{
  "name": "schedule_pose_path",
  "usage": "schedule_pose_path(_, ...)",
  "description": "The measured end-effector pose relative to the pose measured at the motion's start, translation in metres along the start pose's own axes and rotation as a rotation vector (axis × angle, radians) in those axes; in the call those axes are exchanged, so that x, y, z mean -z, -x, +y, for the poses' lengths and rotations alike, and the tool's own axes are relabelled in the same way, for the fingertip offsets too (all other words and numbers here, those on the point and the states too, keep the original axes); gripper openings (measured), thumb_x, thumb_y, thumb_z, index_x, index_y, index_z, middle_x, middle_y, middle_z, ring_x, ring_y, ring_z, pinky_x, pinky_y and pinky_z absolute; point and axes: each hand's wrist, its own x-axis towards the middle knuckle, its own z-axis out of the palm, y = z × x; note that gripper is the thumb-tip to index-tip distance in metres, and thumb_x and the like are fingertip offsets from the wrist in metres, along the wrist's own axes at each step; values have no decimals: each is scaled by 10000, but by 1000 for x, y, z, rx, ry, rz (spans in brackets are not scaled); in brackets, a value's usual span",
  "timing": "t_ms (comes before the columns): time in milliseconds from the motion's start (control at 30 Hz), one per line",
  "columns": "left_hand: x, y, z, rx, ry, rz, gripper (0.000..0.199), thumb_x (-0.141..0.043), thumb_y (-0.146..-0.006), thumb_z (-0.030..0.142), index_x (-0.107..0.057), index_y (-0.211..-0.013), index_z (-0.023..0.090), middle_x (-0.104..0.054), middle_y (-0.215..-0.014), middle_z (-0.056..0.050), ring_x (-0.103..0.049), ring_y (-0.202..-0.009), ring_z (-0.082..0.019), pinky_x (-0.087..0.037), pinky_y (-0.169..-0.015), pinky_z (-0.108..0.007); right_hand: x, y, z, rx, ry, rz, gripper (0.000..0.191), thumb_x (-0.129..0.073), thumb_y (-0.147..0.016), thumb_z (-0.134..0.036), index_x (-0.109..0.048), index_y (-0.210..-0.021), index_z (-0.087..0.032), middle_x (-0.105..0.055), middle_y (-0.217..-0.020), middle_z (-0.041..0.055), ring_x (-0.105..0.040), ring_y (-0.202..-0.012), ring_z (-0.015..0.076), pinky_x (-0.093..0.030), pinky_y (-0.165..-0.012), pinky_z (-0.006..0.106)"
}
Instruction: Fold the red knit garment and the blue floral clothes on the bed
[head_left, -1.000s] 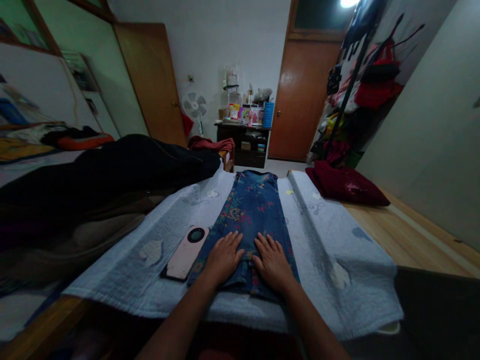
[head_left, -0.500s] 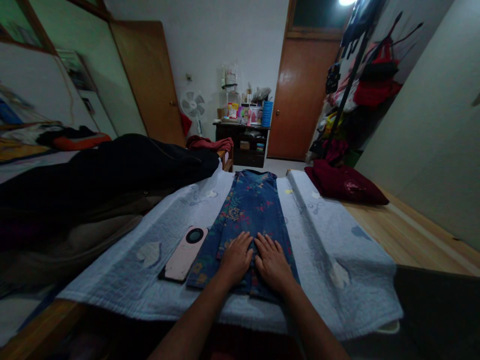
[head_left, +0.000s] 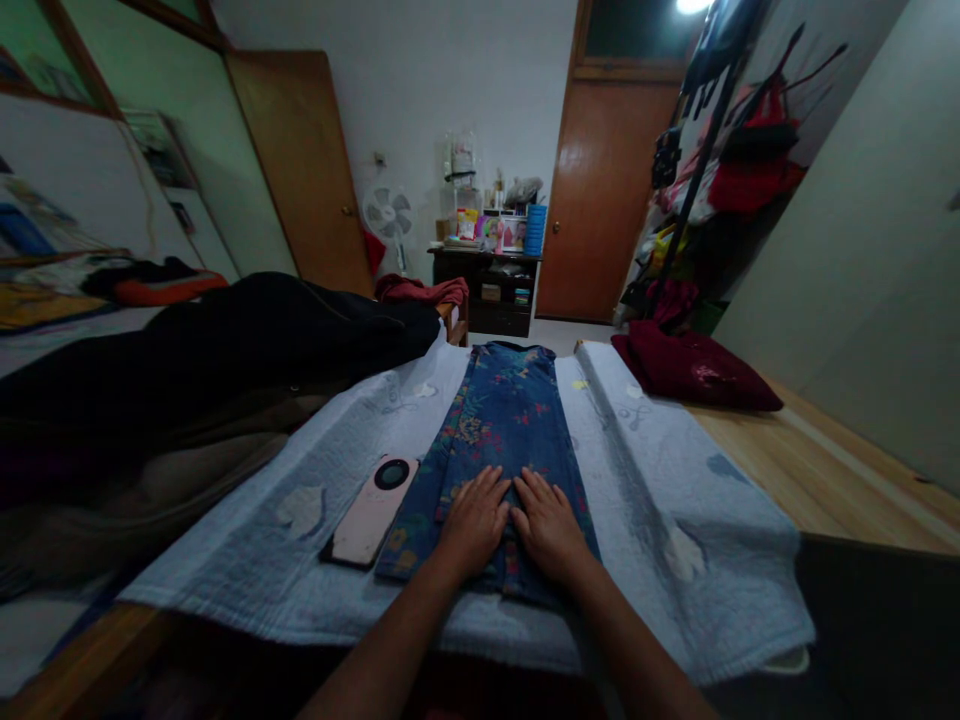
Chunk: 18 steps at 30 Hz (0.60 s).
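Observation:
A pair of dark blue floral trousers [head_left: 506,410] lies flat and folded lengthwise, its dark waistband at the far end and the hems near me. My left hand [head_left: 474,518] rests palm down on the lower part, fingers stretched forward. Beside it, my right hand [head_left: 547,522] also lies flat on the cloth, the two thumbs close together. Neither hand grips anything. A pale pink phone [head_left: 367,515] with a round black camera ring lies face down just left of the trousers.
A light blue quilted sheet [head_left: 637,500] spreads beneath everything. Dark clothes [head_left: 285,330] are heaped at the left. On the right, a folded maroon cloth [head_left: 694,370] rests on a wooden board [head_left: 739,440]. A fan [head_left: 390,215] and a dark cabinet [head_left: 484,300] stand farther back.
Both hands stay flat in the same place on the trousers. The view has shifted very slightly; nothing else has visibly moved.

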Motion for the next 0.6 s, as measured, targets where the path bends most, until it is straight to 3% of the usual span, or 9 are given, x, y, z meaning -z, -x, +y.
schedule_pose_path(267, 0, 0, 1, 13, -11, 3, 421, -383, -964, 275, -488, -1367, 215, -435, -1498, -65, -340, -1409, -220, -310, -1141, -473, 11, -19, 9, 43, -7, -79, 550, -329, -953, -335, -355, -1483, -189, -271, -1570, 78, -244, -1446, 229, -182, -1158, 494)
schedule_pose_path(600, 0, 1, 0, 5, 4, 12, 425, -389, -954, 263, -482, -1368, 240, -425, -1506, -52, -333, -1411, -215, -310, -1139, -480, 3, -57, 30, 39, 36, -54, 589, -320, -968, -421, -312, -1498, -163, -234, -1585, 72, -207, -1456, 235, -173, -1162, 475)
